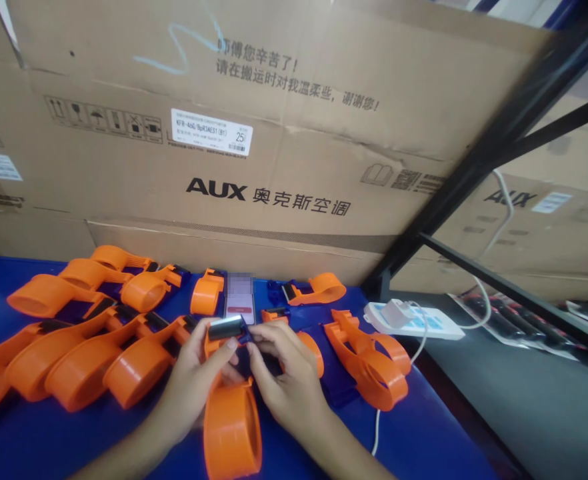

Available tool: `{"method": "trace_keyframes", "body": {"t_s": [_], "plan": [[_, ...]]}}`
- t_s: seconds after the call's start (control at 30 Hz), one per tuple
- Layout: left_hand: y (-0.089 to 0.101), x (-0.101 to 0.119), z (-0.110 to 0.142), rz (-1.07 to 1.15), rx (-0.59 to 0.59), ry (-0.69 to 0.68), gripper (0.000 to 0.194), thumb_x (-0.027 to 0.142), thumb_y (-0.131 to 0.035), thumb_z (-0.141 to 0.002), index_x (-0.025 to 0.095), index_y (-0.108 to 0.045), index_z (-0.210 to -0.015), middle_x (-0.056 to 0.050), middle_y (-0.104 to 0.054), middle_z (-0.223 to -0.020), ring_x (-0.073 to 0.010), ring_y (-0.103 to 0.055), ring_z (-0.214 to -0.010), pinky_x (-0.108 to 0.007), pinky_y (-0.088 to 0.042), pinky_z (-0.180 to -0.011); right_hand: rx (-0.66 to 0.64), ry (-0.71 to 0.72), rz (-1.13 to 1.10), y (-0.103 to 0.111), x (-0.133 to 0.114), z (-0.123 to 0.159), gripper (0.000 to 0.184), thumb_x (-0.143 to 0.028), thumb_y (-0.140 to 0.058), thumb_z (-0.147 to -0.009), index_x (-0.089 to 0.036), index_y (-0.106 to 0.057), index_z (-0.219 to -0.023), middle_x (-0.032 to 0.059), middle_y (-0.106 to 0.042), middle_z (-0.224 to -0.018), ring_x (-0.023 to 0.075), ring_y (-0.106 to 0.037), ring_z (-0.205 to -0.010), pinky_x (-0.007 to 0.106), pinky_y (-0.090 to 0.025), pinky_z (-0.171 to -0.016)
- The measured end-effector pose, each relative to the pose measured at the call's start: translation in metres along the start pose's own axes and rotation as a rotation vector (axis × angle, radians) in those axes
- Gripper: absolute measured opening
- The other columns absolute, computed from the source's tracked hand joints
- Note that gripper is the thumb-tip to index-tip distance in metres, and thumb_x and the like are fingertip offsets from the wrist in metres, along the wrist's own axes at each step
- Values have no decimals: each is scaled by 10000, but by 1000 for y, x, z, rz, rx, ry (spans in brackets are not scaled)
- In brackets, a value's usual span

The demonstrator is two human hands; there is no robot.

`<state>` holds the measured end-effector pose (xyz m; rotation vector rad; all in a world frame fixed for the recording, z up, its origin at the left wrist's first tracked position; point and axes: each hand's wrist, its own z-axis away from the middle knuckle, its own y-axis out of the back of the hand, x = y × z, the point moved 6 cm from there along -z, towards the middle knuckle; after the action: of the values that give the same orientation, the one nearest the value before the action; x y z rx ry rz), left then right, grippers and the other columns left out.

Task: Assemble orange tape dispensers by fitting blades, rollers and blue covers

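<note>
Between my hands is an orange plastic tape dispenser, its round hoop hanging toward me and a shiny dark roller at its far end. My left hand grips the dispenser near the roller, thumb on top. Beside that roller my right hand has thumb and fingers closed on a small dark blue part at the dispenser's side. Fingers cover much of the dispenser's middle. Another orange dispenser lies partly hidden behind my right hand.
Several orange dispensers lie on the blue tabletop at left. At right are more orange pieces and dark blue parts. A phone leans ahead. A white power strip with cables, large cartons and a black rack post stand beyond.
</note>
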<state>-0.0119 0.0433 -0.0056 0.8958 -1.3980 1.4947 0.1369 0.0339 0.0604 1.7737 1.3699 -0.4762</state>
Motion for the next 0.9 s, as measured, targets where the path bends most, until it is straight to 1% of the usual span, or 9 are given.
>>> {"method": "trace_keyframes", "body": {"t_s": [0.13,0.3,0.37,0.5,0.67,0.9], "plan": [[0,1,0,-2,0,-10,334,394,-780,-854,228,-579,-1063,10,-684,-780,-154,-693,-604,-275,-575,-636,1,20,48,2,0,0,207,-127,-577,-984,-236,-672,-1133,87,-683,-1074,199,-723,-944,326,-647,-794],[0,1,-1,27,-12,-10,325,379,-779,-857,224,-594,-1074,12,-684,-761,-141,-673,-600,-259,-564,-630,-10,93,142,2,-2,2,249,-113,-585,-986,-242,-666,-1182,96,-705,-1087,221,-710,-985,378,-625,-861],[0,0,-1,44,-12,-7,323,375,-785,-853,224,-604,-1074,14,-686,-759,-134,-663,-597,-249,-558,-625,-17,116,158,2,-3,2,265,-110,-584,-986,-242,-666,-1201,99,-706,-1072,228,-707,-993,387,-621,-864],[0,-1,-1,81,-8,9,335,380,-806,-832,221,-622,-1063,13,-695,-750,-131,-659,-598,-237,-553,-623,-24,131,136,2,-3,2,299,-111,-587,-988,-251,-676,-1238,89,-695,-1034,211,-707,-942,358,-626,-819],[-1,-2,-3,129,-3,20,369,373,-847,-786,213,-646,-1052,7,-702,-733,-132,-651,-586,-230,-550,-602,-8,117,111,4,-2,3,344,-118,-593,-989,-278,-681,-1280,80,-686,-1040,201,-715,-916,343,-634,-794],[-3,-3,0,191,-19,42,383,331,-841,-806,219,-641,-1113,3,-716,-765,-131,-663,-611,-231,-557,-621,-24,147,150,4,-2,6,413,-111,-593,-983,-290,-661,-1349,77,-685,-1028,195,-727,-874,317,-646,-755]]}}
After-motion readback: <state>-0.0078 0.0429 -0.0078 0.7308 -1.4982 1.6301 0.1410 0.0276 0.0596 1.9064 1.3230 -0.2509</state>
